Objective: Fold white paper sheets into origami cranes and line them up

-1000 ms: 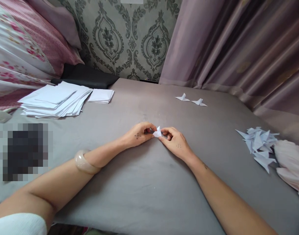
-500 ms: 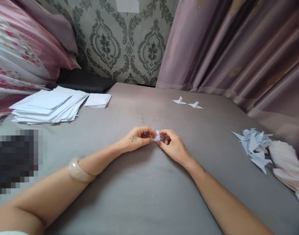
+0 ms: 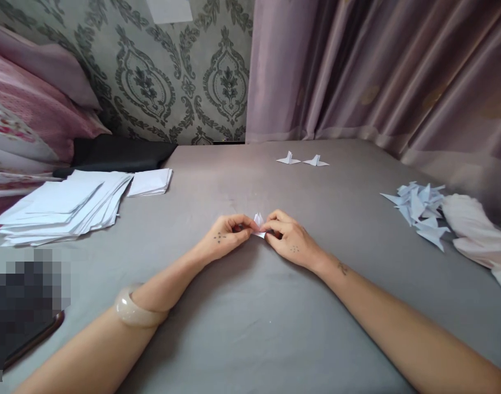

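A small folded white paper piece (image 3: 258,220) with upright points stands between my two hands, just above or on the grey cloth (image 3: 250,328). My left hand (image 3: 228,234) pinches its left side with thumb and fingertips. On the other side, my right hand (image 3: 289,238) has its thumb and forefinger closed on the paper too. The fingers hide the lower part of the folds. Two finished-looking paper cranes (image 3: 288,158) with spread wings sit side by side farther back.
At the left lie a large stack of white paper sheets (image 3: 65,202) and a smaller stack (image 3: 150,181), before a black item (image 3: 119,153). A heap of folded paper pieces (image 3: 418,202) is at the right, beside pale bunched fabric (image 3: 472,230). Curtains (image 3: 324,65) hang behind.
The view has turned, tilting the scene so the left stacks sit lower and the right heap higher. Both hands stay on the folded paper; its points now face me more squarely.
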The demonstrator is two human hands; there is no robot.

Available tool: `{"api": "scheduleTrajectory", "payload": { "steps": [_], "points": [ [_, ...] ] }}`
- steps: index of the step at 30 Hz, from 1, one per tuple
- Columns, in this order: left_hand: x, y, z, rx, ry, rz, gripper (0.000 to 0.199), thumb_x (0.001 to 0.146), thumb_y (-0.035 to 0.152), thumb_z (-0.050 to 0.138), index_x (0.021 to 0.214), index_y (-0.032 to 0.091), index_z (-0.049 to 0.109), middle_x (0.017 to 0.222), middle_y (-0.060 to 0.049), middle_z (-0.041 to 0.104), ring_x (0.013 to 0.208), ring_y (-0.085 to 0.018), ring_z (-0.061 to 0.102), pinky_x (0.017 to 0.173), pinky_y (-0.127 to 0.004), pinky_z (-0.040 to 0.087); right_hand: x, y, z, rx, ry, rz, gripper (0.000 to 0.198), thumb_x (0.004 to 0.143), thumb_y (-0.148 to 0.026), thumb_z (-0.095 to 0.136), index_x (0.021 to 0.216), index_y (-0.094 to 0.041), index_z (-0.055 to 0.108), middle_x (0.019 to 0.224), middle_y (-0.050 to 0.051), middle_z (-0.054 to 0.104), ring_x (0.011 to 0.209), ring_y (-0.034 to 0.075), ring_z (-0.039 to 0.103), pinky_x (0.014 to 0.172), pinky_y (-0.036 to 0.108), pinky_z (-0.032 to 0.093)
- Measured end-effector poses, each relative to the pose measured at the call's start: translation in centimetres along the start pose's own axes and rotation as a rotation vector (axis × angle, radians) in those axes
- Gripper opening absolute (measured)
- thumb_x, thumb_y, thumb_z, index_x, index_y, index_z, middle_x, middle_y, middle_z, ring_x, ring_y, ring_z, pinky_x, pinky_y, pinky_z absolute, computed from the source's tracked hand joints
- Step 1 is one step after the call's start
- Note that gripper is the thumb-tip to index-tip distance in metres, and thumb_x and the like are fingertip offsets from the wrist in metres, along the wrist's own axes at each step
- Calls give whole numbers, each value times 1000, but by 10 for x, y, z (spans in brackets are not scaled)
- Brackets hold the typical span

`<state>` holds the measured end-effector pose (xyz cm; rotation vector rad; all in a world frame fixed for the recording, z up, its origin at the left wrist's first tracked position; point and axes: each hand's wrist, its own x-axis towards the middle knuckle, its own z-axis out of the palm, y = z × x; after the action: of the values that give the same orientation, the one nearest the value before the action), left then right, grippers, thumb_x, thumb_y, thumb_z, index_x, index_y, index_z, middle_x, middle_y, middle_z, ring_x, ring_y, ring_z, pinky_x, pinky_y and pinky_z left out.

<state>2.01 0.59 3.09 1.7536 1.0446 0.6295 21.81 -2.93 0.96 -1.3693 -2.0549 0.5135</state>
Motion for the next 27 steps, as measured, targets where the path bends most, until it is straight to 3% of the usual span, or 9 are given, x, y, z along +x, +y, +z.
{"api": "scheduleTrajectory", "payload": {
  "steps": [5, 9, 15, 21, 27],
  "points": [
    [3, -5, -1, -58, 227, 53, 18, 75, 22, 57, 89, 16, 67, 86, -3, 68, 66, -11, 55, 62, -23, 44, 0, -6, 2, -175, 78, -37, 29, 88, -14, 47, 97, -28, 71, 96, 2, 58, 73, 11, 55, 65, 24, 41],
    [6, -6, -2, -34, 315, 65, 21, 72, 20, 57, 91, 16, 66, 81, -2, 63, 67, -11, 53, 64, -24, 45, 1, -11, 5, -298, 35, -83, 33, 88, -13, 43, 100, -27, 70, 98, 4, 59, 78, 13, 55, 59, 25, 37],
    [5, -10, 0, 86, 289, 129, 23, 70, 15, 56, 93, 17, 59, 86, -2, 59, 74, -12, 52, 68, -26, 45, -5, -12, 5, -301, -30, -89, 37, 80, -10, 45, 103, -25, 70, 99, 4, 62, 88, 17, 57, 67, 28, 41],
    [6, -15, 6, 309, 197, 347, 16, 77, 13, 56, 92, 19, 58, 92, -4, 59, 86, -15, 54, 72, -27, 45, -6, -15, 3, -269, -19, -64, 33, 83, -13, 46, 97, -26, 72, 96, 4, 63, 84, 17, 58, 67, 28, 42],
    [10, -20, 5, 365, 187, 360, 9, 82, 16, 55, 90, 20, 56, 89, -3, 58, 87, -16, 54, 70, -26, 44, -4, -12, 0, -177, -17, -50, 32, 78, -9, 46, 89, -24, 72, 94, 3, 66, 74, 14, 58, 68, 28, 43]
  ]
}}
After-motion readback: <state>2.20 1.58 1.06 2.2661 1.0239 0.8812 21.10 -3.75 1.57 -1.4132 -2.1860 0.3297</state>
